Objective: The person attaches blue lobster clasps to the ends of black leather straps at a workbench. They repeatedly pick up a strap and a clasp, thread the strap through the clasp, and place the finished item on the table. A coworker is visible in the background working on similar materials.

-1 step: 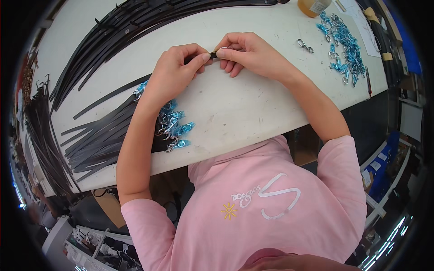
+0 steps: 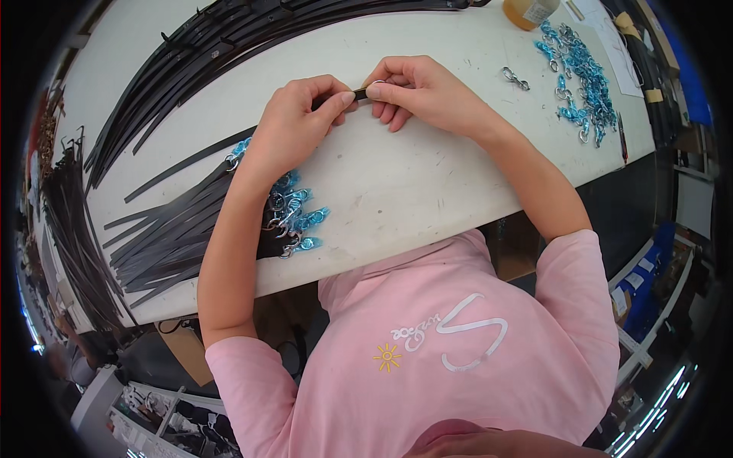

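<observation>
1. Left hand (image 2: 299, 114): thumb and curled fingers pinching a black strap (image 2: 361, 95) near its end.
2. Right hand (image 2: 416, 90): thumb and index pinched on the same strap from the other side, remaining fingers curled loosely below. A thin metal ring (image 2: 376, 82) shows at the fingertips, mostly hidden; can't tell how it sits on the strap.
3. Strap location: short piece visible between the two hands, above the white surface (image 2: 405, 183), toward its far side. A long strip (image 2: 179, 166) runs down-left from behind the left wrist; the join is hidden.
4. Left forearm crosses over a fanned stack of dark straps (image 2: 168, 240). Blue-wrapped metal clasps (image 2: 294, 215) sit at the stack's right end.
5. Far side: long black straps (image 2: 229, 47) in a curved bundle.
6. Right side: pile of blue-wrapped clasps (image 2: 592, 84), one bare clasp (image 2: 515, 78) lying apart, amber bottle (image 2: 527, 13) near the pile.
</observation>
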A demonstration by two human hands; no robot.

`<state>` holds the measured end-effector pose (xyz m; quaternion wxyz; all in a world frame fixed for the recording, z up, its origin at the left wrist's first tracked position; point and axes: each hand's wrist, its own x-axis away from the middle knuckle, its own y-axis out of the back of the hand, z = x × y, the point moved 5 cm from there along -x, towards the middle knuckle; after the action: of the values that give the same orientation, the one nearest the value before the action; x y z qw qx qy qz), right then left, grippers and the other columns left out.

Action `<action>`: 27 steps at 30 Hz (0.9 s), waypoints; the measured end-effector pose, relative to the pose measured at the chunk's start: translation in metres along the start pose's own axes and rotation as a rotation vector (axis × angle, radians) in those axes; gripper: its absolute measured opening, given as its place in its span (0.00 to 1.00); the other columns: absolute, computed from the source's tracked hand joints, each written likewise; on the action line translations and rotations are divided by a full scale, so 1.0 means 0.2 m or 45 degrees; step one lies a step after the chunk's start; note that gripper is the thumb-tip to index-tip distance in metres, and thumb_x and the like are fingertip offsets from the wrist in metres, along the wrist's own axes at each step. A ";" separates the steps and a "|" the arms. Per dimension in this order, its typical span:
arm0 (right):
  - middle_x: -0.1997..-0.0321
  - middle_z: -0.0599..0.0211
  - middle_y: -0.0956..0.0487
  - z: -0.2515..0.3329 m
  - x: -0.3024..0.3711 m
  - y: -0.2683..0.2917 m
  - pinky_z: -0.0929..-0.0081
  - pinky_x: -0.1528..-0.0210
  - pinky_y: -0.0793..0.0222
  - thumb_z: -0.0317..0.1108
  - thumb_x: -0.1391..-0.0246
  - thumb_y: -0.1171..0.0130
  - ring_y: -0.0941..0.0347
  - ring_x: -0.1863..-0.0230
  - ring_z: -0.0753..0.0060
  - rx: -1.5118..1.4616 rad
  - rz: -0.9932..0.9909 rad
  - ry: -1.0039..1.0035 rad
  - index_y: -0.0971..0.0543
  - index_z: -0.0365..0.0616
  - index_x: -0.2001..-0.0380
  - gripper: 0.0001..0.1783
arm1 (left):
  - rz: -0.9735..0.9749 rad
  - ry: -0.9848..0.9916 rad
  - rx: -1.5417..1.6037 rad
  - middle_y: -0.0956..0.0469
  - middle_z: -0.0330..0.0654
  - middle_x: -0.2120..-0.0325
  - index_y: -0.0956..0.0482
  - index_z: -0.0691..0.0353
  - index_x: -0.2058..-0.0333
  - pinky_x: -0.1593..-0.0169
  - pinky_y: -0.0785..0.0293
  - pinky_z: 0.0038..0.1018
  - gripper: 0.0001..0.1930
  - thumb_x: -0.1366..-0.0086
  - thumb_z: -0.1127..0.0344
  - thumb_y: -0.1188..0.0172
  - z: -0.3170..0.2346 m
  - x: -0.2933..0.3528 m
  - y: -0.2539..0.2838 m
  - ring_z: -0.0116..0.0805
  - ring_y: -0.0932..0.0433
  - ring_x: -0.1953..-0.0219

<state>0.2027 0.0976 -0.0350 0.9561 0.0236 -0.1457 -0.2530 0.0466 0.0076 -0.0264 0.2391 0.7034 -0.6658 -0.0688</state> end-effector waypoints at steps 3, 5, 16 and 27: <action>0.70 0.67 0.20 0.00 0.00 0.00 0.80 0.65 0.21 0.35 0.31 0.46 0.23 0.68 0.80 0.006 -0.002 0.027 0.21 0.37 0.58 0.11 | 0.012 -0.021 0.002 0.23 0.37 0.80 0.17 0.67 0.65 0.68 0.31 0.23 0.12 0.30 0.63 0.42 -0.01 0.01 0.01 0.23 0.29 0.76; 0.70 0.68 0.21 -0.01 0.00 0.00 0.80 0.66 0.21 0.35 0.31 0.46 0.23 0.69 0.81 0.034 -0.016 0.029 0.21 0.36 0.57 0.11 | 0.020 -0.005 0.012 0.23 0.37 0.79 0.17 0.67 0.65 0.69 0.31 0.23 0.12 0.29 0.63 0.42 0.00 0.00 0.00 0.23 0.29 0.76; 0.72 0.70 0.23 0.02 0.01 -0.01 0.81 0.69 0.22 0.34 0.31 0.46 0.26 0.71 0.82 0.076 -0.034 0.030 0.22 0.37 0.58 0.10 | 0.071 0.040 0.068 0.18 0.39 0.74 0.20 0.68 0.62 0.65 0.27 0.24 0.11 0.29 0.65 0.44 0.01 0.01 0.01 0.25 0.27 0.74; 0.73 0.70 0.23 0.03 0.03 -0.02 0.81 0.70 0.23 0.34 0.32 0.45 0.26 0.71 0.82 0.167 -0.116 0.020 0.22 0.37 0.59 0.10 | -0.002 -0.005 -0.157 0.17 0.43 0.74 0.16 0.65 0.64 0.65 0.27 0.29 0.12 0.30 0.61 0.41 -0.02 -0.01 -0.01 0.30 0.22 0.74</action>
<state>0.2033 0.0909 -0.0291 0.9412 0.0949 -0.1533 -0.2858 0.0496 0.0107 -0.0240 0.2807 0.6878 -0.6602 -0.1111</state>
